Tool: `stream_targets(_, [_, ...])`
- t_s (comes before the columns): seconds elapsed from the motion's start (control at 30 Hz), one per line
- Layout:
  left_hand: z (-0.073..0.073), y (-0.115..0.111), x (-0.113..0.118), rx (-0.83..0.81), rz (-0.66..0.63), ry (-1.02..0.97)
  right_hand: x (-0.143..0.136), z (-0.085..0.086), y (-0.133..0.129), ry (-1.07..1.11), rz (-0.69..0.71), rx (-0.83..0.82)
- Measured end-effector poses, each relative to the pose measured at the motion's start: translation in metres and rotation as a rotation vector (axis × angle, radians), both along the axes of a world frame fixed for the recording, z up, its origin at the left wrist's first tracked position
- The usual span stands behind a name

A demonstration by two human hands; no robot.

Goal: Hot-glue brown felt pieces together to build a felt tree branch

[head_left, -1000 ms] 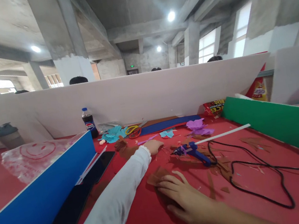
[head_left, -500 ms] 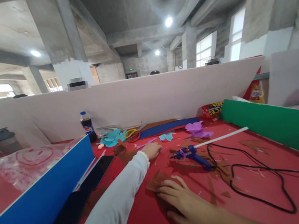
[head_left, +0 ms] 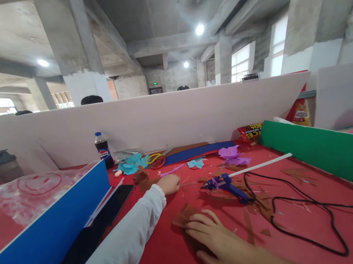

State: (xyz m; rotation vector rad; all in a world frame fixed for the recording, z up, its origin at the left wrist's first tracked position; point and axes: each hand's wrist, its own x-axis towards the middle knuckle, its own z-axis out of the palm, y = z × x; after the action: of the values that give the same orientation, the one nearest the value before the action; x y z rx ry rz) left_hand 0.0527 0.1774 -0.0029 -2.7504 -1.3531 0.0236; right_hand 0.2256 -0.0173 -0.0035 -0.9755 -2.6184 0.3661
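Observation:
My left hand (head_left: 171, 183), at the end of a white sleeve, is closed just above the red tabletop, its fingers drawn together. What it pinches, if anything, is too small to make out. A crumpled brown paper piece (head_left: 143, 179) lies just to its left. My right hand (head_left: 220, 242) rests palm down, fingers apart, over a folded sheet of brown crepe paper (head_left: 183, 216), partly covering it. Beyond that hand lies a blue glue gun (head_left: 224, 183) with a long white glue stick in its back.
Low blue (head_left: 82, 198) and green (head_left: 330, 150) boards flank the red table (head_left: 157, 253). A black cord (head_left: 331, 214) loops at right. Behind are scissors (head_left: 157, 160), turquoise paper (head_left: 133, 163), purple paper (head_left: 230, 153) and a cola bottle (head_left: 103, 150). Brown scraps lie around the glue gun.
My left hand has shifted left and slightly down, away from the glue gun, staying closed. My right hand has stayed on the brown crepe paper.

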Motion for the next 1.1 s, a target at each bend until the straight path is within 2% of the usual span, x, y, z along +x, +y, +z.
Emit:
stream_targets(0.27, [0.005, 0.003, -0.016, -0.045, 0.069, -0.011, 0.002, -0.002, 0.001, -0.002, -0.006, -0.007])
stream_targets(0.7, [0.001, 0.002, -0.03, -0.004, 0.071, -0.067, 0.002, -0.002, 0.001, 0.016, -0.009, -0.019])
stream_targets(1.1, [0.007, -0.016, -0.022, 0.038, 0.081, -0.021, 0.002, 0.0, 0.0, 0.02, -0.009, -0.027])
